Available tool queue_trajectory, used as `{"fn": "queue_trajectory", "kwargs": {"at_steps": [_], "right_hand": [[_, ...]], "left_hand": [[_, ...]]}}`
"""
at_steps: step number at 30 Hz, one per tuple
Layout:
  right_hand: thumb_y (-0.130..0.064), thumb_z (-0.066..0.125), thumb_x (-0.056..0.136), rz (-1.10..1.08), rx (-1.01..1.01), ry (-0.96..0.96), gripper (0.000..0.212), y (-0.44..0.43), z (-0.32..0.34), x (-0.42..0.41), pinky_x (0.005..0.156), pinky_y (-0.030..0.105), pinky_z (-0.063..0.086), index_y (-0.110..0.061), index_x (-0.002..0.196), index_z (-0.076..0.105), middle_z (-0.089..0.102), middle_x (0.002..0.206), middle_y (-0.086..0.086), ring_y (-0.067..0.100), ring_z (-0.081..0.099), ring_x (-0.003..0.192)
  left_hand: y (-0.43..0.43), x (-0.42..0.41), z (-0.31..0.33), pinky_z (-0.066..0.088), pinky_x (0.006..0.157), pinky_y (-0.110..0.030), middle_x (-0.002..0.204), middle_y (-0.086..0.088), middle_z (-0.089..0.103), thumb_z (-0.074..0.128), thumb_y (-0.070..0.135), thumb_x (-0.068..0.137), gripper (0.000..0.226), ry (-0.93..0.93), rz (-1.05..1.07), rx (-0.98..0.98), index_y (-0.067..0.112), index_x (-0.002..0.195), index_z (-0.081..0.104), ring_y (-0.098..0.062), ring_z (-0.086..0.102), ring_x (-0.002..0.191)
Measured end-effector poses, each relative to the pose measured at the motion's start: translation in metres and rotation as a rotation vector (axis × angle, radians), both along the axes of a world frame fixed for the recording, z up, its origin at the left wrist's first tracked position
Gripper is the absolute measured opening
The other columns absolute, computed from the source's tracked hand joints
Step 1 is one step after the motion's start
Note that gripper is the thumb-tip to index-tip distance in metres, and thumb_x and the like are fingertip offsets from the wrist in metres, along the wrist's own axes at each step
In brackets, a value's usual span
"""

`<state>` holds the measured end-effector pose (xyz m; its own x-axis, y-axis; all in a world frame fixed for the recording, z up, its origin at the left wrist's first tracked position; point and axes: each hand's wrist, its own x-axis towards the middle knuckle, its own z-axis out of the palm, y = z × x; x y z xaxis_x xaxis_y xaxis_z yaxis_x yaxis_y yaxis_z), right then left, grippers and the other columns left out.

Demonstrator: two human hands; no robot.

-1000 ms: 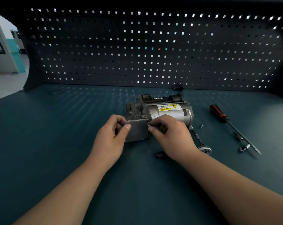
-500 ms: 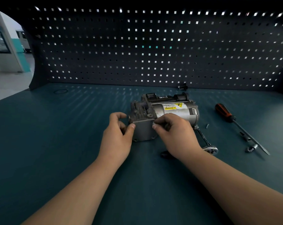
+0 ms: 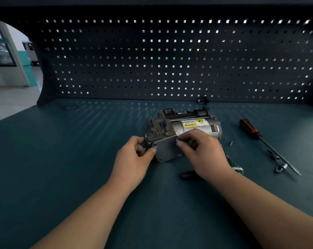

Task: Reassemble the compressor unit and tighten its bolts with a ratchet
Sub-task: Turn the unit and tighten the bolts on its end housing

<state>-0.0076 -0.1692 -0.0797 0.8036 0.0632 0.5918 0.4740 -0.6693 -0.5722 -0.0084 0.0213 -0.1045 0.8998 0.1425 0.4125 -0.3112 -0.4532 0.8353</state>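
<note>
We saw a broad teal workbench top (image 3: 62, 159) backed by a dark perforated pegboard wall (image 3: 116, 60). Near the middle of the bench lay the grey metal compressor unit (image 3: 197, 125), its silver cylindrical body carrying a yellow warning label and pointing to the right. Two bare forearms reached in from the near edge. The left hand (image 3: 134, 159) gripped the left side of the unit's end, thumb laid on the face of a flat grey square cover plate (image 3: 167, 150) beside a corner hole, fingers curled behind. The right hand (image 3: 204, 151) had thumb and forefinger pinched at the plate's upper right corner; whether a bolt sat between them, we could not tell. The plate sat against the unit's near end. Well to the right lay a long screwdriver with a red and black handle (image 3: 250, 128). A chrome ratchet (image 3: 238, 169) showed partly behind the right wrist. A small steel socket piece (image 3: 280, 168) rested beside the screwdriver's tip, and a tiny loose bolt (image 3: 230, 143) lay between compressor and screwdriver.
</note>
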Motion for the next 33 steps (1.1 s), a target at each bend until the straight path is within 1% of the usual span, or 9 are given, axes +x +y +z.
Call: {"fn": "queue_trajectory", "kwargs": {"at_steps": [3,6,9,14,19,23,27,30,33], "right_hand": [[-0.018,0.070,0.084,0.027,-0.009,0.004,0.005,-0.003,0.000,0.001,0.064,0.001,0.036,-0.021,0.087,0.070,0.057,0.074,-0.022,-0.011,0.052,0.075],[-0.018,0.071,0.083,0.038,-0.026,-0.035,0.005,-0.003,-0.001,0.002,0.065,0.003,0.037,-0.021,0.087,0.070,0.055,0.075,-0.023,-0.009,0.052,0.073],[-0.019,0.071,0.083,0.031,-0.086,-0.080,0.003,0.002,-0.003,0.002,0.064,0.014,0.039,-0.020,0.085,0.069,0.054,0.075,-0.020,-0.001,0.048,0.073],[-0.022,0.069,0.084,0.026,-0.115,-0.065,0.003,0.003,-0.004,0.001,0.068,0.026,0.045,-0.021,0.088,0.069,0.056,0.081,-0.018,0.003,0.050,0.072],[-0.022,0.068,0.085,0.043,-0.133,-0.053,0.005,0.003,-0.002,0.000,0.072,0.034,0.050,-0.021,0.090,0.069,0.062,0.086,-0.014,0.010,0.057,0.076],[-0.025,0.068,0.085,0.016,-0.150,-0.051,0.004,0.000,-0.001,-0.005,0.070,0.032,0.047,-0.023,0.089,0.067,0.054,0.082,-0.020,0.006,0.052,0.074],[-0.027,0.069,0.083,-0.017,-0.132,-0.025,0.007,-0.010,-0.001,-0.014,0.068,0.029,0.045,-0.028,0.084,0.062,0.050,0.077,-0.022,0.002,0.047,0.066],[-0.024,0.068,0.084,-0.032,-0.141,-0.045,0.003,-0.013,0.000,-0.022,0.068,0.034,0.049,-0.023,0.085,0.066,0.059,0.082,-0.016,0.009,0.053,0.070],[-0.021,0.069,0.084,-0.104,-0.192,-0.091,0.006,-0.017,0.001,-0.032,0.065,0.039,0.052,-0.018,0.089,0.069,0.067,0.084,-0.006,0.020,0.062,0.072]], "left_hand": [[0.001,0.002,-0.001,0.036,0.048,-0.012,0.055,0.008,0.049,0.071,0.027,0.082,0.019,-0.009,0.027,-0.001,0.031,0.092,0.054,-0.001,0.045,0.048],[0.001,0.004,-0.002,0.036,0.048,-0.011,0.058,0.009,0.050,0.070,0.034,0.081,0.024,0.008,0.018,0.009,0.030,0.098,0.054,0.000,0.047,0.050],[-0.002,0.004,-0.001,0.037,0.051,-0.009,0.065,0.007,0.051,0.071,0.036,0.080,0.038,0.038,-0.011,0.069,0.037,0.107,0.043,0.003,0.050,0.056],[-0.001,0.003,0.000,0.038,0.051,-0.010,0.068,0.002,0.055,0.064,0.031,0.087,0.024,0.025,-0.038,0.085,0.039,0.099,0.045,0.002,0.050,0.056],[0.003,0.004,0.002,0.038,0.052,-0.010,0.074,0.002,0.058,0.060,0.031,0.090,0.022,0.044,-0.062,0.138,0.031,0.109,0.048,0.003,0.050,0.059],[0.002,0.000,0.003,0.039,0.053,-0.015,0.071,0.001,0.055,0.065,0.032,0.086,0.020,0.064,-0.085,0.109,0.029,0.099,0.050,-0.001,0.047,0.055],[-0.004,-0.008,0.001,0.038,0.050,-0.013,0.061,0.009,0.050,0.071,0.034,0.080,0.023,0.064,-0.110,0.099,0.032,0.089,0.050,0.000,0.043,0.051],[-0.010,-0.013,0.004,0.037,0.048,-0.012,0.054,0.014,0.048,0.075,0.037,0.074,0.026,0.040,-0.073,0.099,0.030,0.083,0.052,0.000,0.042,0.047],[-0.018,-0.020,0.005,0.037,0.047,-0.011,0.054,0.015,0.050,0.076,0.038,0.070,0.028,0.014,-0.052,0.100,0.029,0.081,0.052,0.000,0.044,0.046]]}}
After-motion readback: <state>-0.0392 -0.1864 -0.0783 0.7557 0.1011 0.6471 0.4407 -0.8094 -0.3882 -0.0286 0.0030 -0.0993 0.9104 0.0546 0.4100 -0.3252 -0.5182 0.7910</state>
